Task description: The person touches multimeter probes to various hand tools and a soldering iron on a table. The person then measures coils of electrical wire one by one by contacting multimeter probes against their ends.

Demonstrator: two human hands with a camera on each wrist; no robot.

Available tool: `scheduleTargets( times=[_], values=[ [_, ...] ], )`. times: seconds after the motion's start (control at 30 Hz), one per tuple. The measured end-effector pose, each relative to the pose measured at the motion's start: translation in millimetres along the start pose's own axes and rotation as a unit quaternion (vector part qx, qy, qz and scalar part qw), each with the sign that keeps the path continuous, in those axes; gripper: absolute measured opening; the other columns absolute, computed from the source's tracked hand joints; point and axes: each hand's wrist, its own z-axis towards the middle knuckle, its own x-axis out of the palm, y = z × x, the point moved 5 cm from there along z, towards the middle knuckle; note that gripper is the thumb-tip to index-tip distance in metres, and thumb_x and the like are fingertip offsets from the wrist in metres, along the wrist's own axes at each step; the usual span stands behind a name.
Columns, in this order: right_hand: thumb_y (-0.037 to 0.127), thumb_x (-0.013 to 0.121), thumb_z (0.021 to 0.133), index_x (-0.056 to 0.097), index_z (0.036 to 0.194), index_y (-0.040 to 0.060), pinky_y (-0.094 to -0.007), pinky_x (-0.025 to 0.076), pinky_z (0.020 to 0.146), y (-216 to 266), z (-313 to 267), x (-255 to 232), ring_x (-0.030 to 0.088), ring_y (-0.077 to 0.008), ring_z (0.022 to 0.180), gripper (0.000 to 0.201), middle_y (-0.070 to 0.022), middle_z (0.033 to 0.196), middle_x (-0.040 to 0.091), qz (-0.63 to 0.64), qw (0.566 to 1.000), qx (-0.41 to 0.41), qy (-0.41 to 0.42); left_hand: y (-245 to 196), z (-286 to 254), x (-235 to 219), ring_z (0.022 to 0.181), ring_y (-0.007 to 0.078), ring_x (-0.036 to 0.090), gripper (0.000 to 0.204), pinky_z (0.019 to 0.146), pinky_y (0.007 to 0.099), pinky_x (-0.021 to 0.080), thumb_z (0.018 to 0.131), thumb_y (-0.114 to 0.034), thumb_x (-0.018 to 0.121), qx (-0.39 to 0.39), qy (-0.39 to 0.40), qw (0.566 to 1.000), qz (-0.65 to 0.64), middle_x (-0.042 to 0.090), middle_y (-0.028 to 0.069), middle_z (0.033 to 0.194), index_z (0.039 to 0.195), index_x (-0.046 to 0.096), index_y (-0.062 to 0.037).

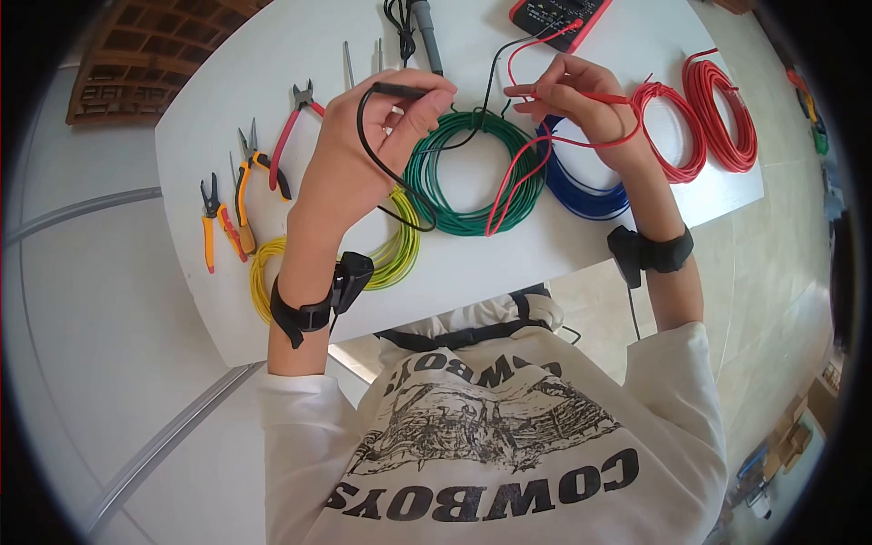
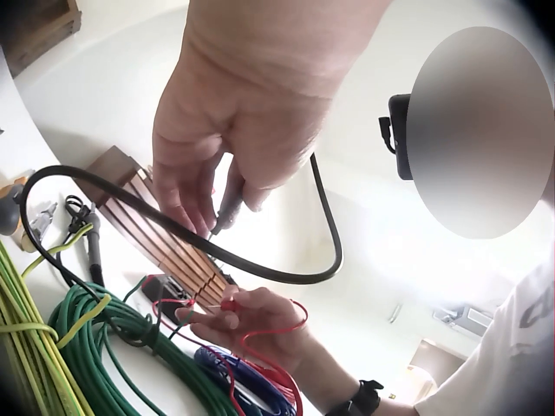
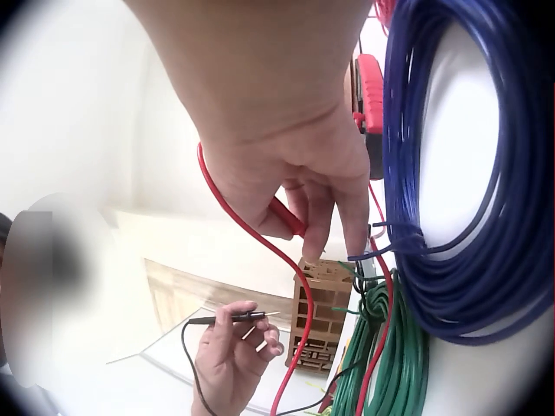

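Observation:
My left hand (image 1: 350, 154) pinches a black test probe (image 1: 400, 91) between thumb and fingers, over the left side of the green wire coil (image 1: 481, 225). Its thin metal tip shows in the right wrist view beyond the left hand (image 3: 232, 360). Opposite it, my right hand (image 1: 586, 104) grips a red test probe (image 3: 286, 217) above the blue wire coil (image 1: 590, 204). The two probes are held apart, facing each other. A black lead (image 2: 173, 227) loops from the left probe and a red lead (image 1: 581, 143) from the right. A red-and-black multimeter (image 1: 559, 20) lies at the table's far side, with leads plugged in.
Two red wire coils (image 1: 740, 136) lie at the right, a yellow-green coil (image 1: 404, 245) at the left. Wire strippers (image 1: 218, 218), long-nose pliers (image 1: 243, 182) and red-handled cutters (image 1: 289, 136) rest on the white table (image 1: 204, 304). A soldering iron (image 1: 425, 34) lies at the back.

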Motion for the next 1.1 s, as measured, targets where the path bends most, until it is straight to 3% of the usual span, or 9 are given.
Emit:
scheduleTargets(
  times=[0.03,0.1,0.3,1.03,1.1],
  values=[
    [0.010,0.058,0.088,0.057,0.086,-0.0013,-0.0294,0.055,0.080,-0.9,2.3,0.0,0.069,-0.0260,0.097,0.011,-0.0119,0.079,0.067,0.001,1.000,-0.001,0.001,3.2,1.2,-0.4,0.076,0.0108,0.062,0.019,0.071,0.0251,0.051,0.092,-0.016,0.066,0.000,-0.001,1.000,0.001,0.068,0.0077,0.085,0.101,0.067,0.0004],
    [0.009,0.053,0.090,0.055,0.087,0.0013,-0.0401,0.053,0.093,-7.2,6.0,2.3,0.067,-0.0323,0.103,0.009,-0.0134,0.076,0.066,0.014,0.998,0.056,0.033,10.7,3.8,-2.3,0.073,0.0109,0.063,0.017,0.070,0.0255,0.052,0.091,-0.014,0.065,-0.026,-0.017,0.999,0.028,0.068,0.0080,0.081,0.099,0.068,0.0004],
    [0.010,0.054,0.089,0.055,0.085,0.0036,-0.0416,0.053,0.093,-12.4,10.0,2.1,0.068,-0.0319,0.100,0.008,-0.0112,0.069,0.064,0.036,0.996,0.068,0.045,23.1,8.9,-1.9,0.069,0.0113,0.063,0.017,0.069,0.0254,0.053,0.091,-0.014,0.064,-0.067,-0.018,0.997,0.044,0.068,0.0077,0.076,0.098,0.068,0.0008],
    [0.008,0.055,0.090,0.056,0.081,0.0040,-0.0422,0.053,0.091,-16.3,13.6,3.7,0.068,-0.0324,0.101,0.010,-0.0098,0.067,0.064,0.030,0.995,0.034,0.087,31.9,9.8,-0.7,0.071,0.0105,0.063,0.015,0.067,0.0248,0.052,0.090,-0.012,0.064,-0.076,-0.024,0.996,0.030,0.067,0.0073,0.077,0.098,0.068,0.0001],
    [0.008,0.054,0.090,0.056,0.081,0.0038,-0.0426,0.053,0.091,-16.7,13.5,3.0,0.068,-0.0327,0.101,0.010,-0.0101,0.067,0.064,0.030,0.995,0.033,0.086,31.6,10.0,-0.3,0.073,0.0079,0.061,0.019,0.069,0.0210,0.048,0.094,-0.014,0.058,-0.077,0.001,0.996,0.050,0.065,0.0035,0.081,0.104,0.067,-0.0001]
  ],
)
